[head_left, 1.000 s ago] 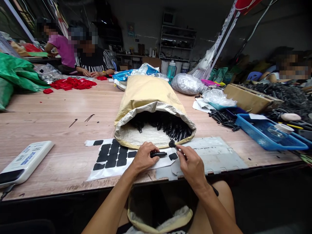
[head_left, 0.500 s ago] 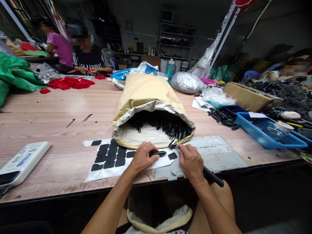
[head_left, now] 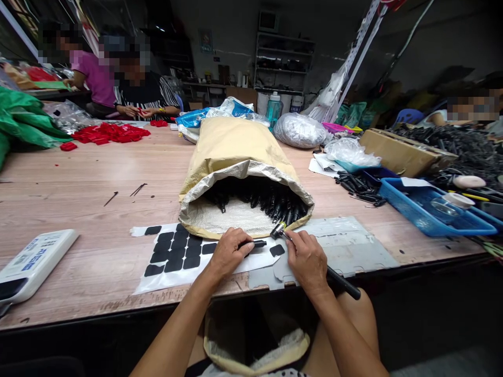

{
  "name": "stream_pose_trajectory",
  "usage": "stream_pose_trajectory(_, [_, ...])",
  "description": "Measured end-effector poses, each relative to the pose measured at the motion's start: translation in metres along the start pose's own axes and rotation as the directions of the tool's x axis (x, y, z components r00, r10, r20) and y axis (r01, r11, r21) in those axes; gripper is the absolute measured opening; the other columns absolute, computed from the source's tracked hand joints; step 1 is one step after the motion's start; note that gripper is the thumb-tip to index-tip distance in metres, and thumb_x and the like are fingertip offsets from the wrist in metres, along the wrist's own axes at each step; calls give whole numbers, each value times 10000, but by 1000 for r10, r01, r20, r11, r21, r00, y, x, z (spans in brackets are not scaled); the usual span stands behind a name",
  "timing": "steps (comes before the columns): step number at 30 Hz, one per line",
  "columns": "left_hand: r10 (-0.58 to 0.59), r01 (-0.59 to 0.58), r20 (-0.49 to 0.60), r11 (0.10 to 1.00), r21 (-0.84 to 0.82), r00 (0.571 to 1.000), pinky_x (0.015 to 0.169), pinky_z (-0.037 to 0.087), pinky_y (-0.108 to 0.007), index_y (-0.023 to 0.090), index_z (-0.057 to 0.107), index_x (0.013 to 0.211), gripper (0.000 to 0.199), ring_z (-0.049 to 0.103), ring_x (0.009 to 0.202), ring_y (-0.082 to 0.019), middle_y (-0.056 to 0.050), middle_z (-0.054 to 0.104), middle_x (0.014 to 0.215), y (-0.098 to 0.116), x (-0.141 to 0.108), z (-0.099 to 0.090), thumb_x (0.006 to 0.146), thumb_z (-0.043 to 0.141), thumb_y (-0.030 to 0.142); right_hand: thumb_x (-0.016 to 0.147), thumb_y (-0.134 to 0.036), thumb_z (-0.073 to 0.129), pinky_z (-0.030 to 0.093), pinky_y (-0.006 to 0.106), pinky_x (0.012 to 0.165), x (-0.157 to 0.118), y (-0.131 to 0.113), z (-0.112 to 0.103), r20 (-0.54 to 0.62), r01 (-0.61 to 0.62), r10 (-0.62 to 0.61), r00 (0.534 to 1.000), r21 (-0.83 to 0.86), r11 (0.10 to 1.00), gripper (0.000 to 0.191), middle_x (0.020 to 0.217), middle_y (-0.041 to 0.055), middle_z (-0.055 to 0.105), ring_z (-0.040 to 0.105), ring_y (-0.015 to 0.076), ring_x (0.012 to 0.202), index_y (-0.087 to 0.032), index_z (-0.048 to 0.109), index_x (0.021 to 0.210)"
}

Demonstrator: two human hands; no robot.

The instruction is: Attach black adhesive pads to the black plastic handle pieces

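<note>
My left hand (head_left: 231, 250) is closed round a slim black piece (head_left: 258, 244), whose tip points right over a white sheet (head_left: 173, 277) with black rounded squares (head_left: 177, 250). My right hand (head_left: 307, 256) grips a small hammer, its metal head (head_left: 277, 230) near the sack's lower lip and its black handle (head_left: 343, 283) sticking out behind the hand. One black square (head_left: 277, 251) lies between the two hands. Just beyond them an open yellow sack (head_left: 239, 141) holds many black parts (head_left: 281, 204).
A blue basket (head_left: 432, 220) and a cardboard box (head_left: 404, 152) stand at the right. At the left are a white device (head_left: 37, 267) and a red pile (head_left: 112, 133). Another open sack (head_left: 255, 366) hangs below the table edge. People sit further back.
The view has shifted slightly. My left hand covers a little more of the black piece; my right hand keeps its hold on the hammer in nearly the same place.
</note>
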State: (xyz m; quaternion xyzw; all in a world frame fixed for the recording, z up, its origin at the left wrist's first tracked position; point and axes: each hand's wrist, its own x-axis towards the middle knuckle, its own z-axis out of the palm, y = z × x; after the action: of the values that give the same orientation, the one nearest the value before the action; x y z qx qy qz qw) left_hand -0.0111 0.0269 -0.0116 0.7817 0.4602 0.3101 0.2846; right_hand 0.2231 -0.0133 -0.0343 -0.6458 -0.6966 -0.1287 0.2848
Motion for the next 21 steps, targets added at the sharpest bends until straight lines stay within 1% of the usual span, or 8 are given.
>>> stream_pose_trajectory(4, [27,-27,-3,1000,16,1000,841,400,-366,223,717,835,167,550,891,-216,-30,677,858,-1,1,0,905,573,273,948,-219,520,381,329,792,0,1,1,-7,6,-6,1000,2,1000,263,928,54,641,519,218,881,-233,667,1165])
stream_pose_trajectory(8, [77,-76,41,997,-30,996,866,411,-357,225,727,909,179,583,908,-215,-34,701,901,23,-12,-4,928,570,311,939,-212,525,379,326,792,1,0,0,6,0,0,1000,9,1000,267,930,53,640,519,216,884,-233,669,1162])
stream_pose_trajectory(10, [87,-71,158,992,-103,984,829,428,-325,242,727,978,194,615,887,-199,-22,721,935,42,-27,-4,949,550,318,937,-210,526,380,326,799,1,0,-1,14,-5,4,1000,13,1000,271,934,54,641,521,216,893,-230,669,1166])
stream_pose_trajectory(12, [101,-57,348,989,-134,932,759,432,-302,272,727,1002,191,639,820,-184,5,737,906,60,-46,2,952,548,311,936,-210,525,381,327,802,1,0,-1,13,-7,6,1000,19,1000,276,936,58,641,522,217,894,-228,668,1172])
stream_pose_trajectory(14, [121,-100,497,993,-69,859,750,427,-320,277,731,937,135,650,772,-198,8,739,818,70,-64,13,910,602,304,935,-210,524,382,329,802,1,0,-1,4,-7,7,1000,24,1000,279,935,61,641,522,218,894,-226,668,1173])
stream_pose_trajectory(15, [119,-137,533,991,-6,838,770,428,-342,261,725,885,98,653,766,-216,-8,735,786,72,-72,20,879,633,293,933,-210,523,383,330,801,1,0,-1,1,-6,6,1000,26,1000,278,934,62,640,521,218,895,-225,669,1170])
stream_pose_trajectory(18, [65,-205,545,958,200,836,846,427,-422,208,685,810,52,661,796,-267,-87,730,800,72,-86,42,825,639,226,928,-204,522,382,329,803,1,0,0,1,-5,5,1000,26,1000,279,935,62,640,518,218,897,-222,673,1161])
stream_pose_trajectory(21, [-39,-161,566,941,297,823,802,461,-432,189,683,896,132,675,811,-283,-138,734,906,67,-94,61,850,561,210,922,-198,526,382,329,799,1,0,0,-6,-4,4,1000,22,1000,281,929,60,639,518,217,892,-224,671,1162])
